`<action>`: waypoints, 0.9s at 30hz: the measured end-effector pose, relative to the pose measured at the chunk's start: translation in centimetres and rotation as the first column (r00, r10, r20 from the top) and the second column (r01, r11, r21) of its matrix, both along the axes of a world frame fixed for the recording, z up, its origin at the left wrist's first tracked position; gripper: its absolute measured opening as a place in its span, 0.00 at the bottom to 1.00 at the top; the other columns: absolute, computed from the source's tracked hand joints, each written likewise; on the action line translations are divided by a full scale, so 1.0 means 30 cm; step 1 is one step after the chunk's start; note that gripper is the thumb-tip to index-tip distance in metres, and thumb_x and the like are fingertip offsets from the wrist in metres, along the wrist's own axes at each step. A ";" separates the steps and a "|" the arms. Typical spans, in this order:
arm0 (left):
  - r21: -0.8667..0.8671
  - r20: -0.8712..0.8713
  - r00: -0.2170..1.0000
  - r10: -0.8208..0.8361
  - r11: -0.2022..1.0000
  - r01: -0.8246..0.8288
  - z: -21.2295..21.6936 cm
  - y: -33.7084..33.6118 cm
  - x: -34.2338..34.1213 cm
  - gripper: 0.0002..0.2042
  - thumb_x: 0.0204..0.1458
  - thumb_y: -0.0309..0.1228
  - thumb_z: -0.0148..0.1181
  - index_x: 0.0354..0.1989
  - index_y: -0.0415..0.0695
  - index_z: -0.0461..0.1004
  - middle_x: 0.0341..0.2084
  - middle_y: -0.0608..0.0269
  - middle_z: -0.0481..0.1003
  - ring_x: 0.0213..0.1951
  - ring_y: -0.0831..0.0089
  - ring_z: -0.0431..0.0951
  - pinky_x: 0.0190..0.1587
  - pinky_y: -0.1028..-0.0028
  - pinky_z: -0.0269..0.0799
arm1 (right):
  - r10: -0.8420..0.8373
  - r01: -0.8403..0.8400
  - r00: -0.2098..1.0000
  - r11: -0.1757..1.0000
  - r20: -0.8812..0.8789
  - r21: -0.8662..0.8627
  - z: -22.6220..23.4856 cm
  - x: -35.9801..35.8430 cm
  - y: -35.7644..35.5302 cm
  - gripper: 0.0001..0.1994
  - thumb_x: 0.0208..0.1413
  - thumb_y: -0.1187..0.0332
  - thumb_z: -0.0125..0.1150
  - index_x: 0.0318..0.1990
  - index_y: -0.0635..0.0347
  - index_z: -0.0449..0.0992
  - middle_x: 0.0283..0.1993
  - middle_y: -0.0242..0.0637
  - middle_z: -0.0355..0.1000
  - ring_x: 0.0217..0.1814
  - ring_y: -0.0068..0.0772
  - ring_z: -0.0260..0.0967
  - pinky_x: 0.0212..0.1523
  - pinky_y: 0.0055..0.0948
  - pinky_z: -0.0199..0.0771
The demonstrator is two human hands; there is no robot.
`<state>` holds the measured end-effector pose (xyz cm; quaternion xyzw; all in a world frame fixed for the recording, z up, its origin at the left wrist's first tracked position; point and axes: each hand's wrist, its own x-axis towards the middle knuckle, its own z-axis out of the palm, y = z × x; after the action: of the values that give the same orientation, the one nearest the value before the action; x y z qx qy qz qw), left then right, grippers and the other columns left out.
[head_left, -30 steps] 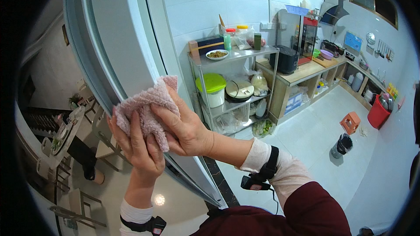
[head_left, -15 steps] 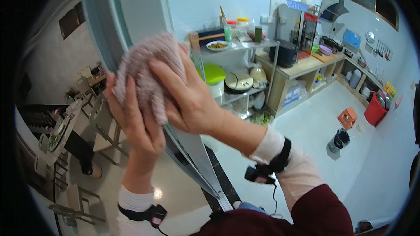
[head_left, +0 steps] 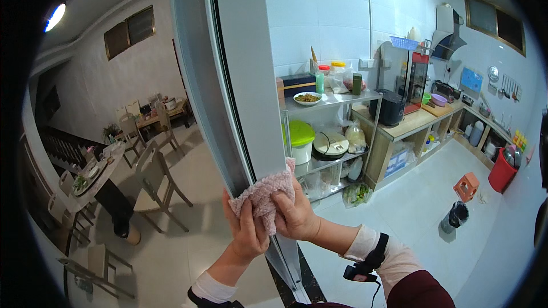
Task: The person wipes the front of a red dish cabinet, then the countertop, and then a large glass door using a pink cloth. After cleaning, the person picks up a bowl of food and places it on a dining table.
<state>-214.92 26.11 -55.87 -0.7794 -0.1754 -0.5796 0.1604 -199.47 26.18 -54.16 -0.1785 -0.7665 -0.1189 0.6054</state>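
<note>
Left hand [head_left: 248,238] and right hand [head_left: 298,217] press a bunched pink cloth [head_left: 264,198] against the upright edge of a gray panel [head_left: 244,80], toward the six o'clock side of center. Bent fingers of the left hand pinch the cloth from its seven o'clock side, while the right hand grips it from four o'clock, thumb laid over the fabric and some fingers hidden from view. Both wrists wear pale sleeves, and a black strap [head_left: 375,254] circles the right forearm. Measured from the cloth, a metal rack [head_left: 343,101] stands between one and two o'clock, bearing a plate of food [head_left: 307,98] on top and a green-lidded tub [head_left: 299,135] on the tier below. Near three o'clock, a bag of greens [head_left: 357,194] sits on the pale floor [head_left: 394,205] at the rack's foot. At two o'clock, a wooden counter [head_left: 408,124] holds a black cooker [head_left: 391,107]. Farther out at three o'clock are an orange stool [head_left: 466,186], a lined bin [head_left: 454,218] and a red bucket [head_left: 502,171]. Across the panel, in the dimmer room, a chair [head_left: 157,188] faces the scene from nine o'clock, and a window [head_left: 129,32] is set high at eleven.
</note>
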 end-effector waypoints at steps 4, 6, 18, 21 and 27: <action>-0.015 -0.021 0.998 0.058 0.998 -0.058 0.075 -0.002 -0.009 0.28 0.57 0.33 0.44 0.61 0.26 0.47 0.61 0.27 0.39 0.64 0.38 0.42 0.64 0.53 0.40 | 0.001 -0.006 0.998 0.998 0.064 0.064 0.116 0.018 0.008 0.24 0.39 0.73 0.64 0.48 0.65 0.66 0.60 0.76 0.46 0.61 0.75 0.50 0.59 0.52 0.56; -0.055 0.007 0.998 0.057 0.997 -0.057 0.142 -0.005 -0.011 0.27 0.55 0.31 0.47 0.60 0.26 0.50 0.60 0.23 0.40 0.63 0.35 0.44 0.63 0.55 0.42 | -0.022 0.018 0.999 0.995 0.045 0.096 0.188 0.015 0.007 0.26 0.38 0.71 0.65 0.49 0.65 0.68 0.59 0.76 0.47 0.61 0.75 0.49 0.59 0.52 0.57; 0.002 0.065 0.990 0.129 0.992 -0.129 0.391 -0.008 0.011 0.28 0.54 0.30 0.46 0.60 0.25 0.50 0.60 0.31 0.48 0.63 0.40 0.49 0.63 0.56 0.45 | 0.040 -0.032 0.998 0.986 -0.046 0.163 0.384 0.001 0.020 0.25 0.41 0.74 0.62 0.51 0.66 0.68 0.58 0.74 0.49 0.59 0.72 0.55 0.58 0.49 0.59; -0.056 0.055 0.988 0.146 0.988 -0.143 0.359 -0.012 0.005 0.28 0.53 0.28 0.45 0.61 0.25 0.48 0.61 0.30 0.44 0.64 0.40 0.45 0.63 0.57 0.42 | 0.077 -0.065 0.994 0.988 -0.080 0.141 0.335 -0.001 0.020 0.23 0.41 0.75 0.61 0.49 0.67 0.69 0.59 0.74 0.49 0.59 0.72 0.55 0.57 0.48 0.60; -0.079 0.044 0.979 0.198 0.978 -0.194 0.249 -0.007 -0.016 0.27 0.56 0.29 0.44 0.61 0.26 0.48 0.62 0.27 0.39 0.64 0.35 0.41 0.63 0.53 0.38 | 0.109 -0.101 0.992 0.988 -0.070 0.117 0.187 0.003 0.015 0.23 0.42 0.77 0.62 0.49 0.67 0.68 0.59 0.75 0.48 0.60 0.73 0.53 0.59 0.47 0.59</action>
<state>-215.41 25.91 -48.41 -0.7485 -0.2770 -0.5742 0.1829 -199.39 26.64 -48.55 -0.1077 -0.7433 -0.1233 0.6487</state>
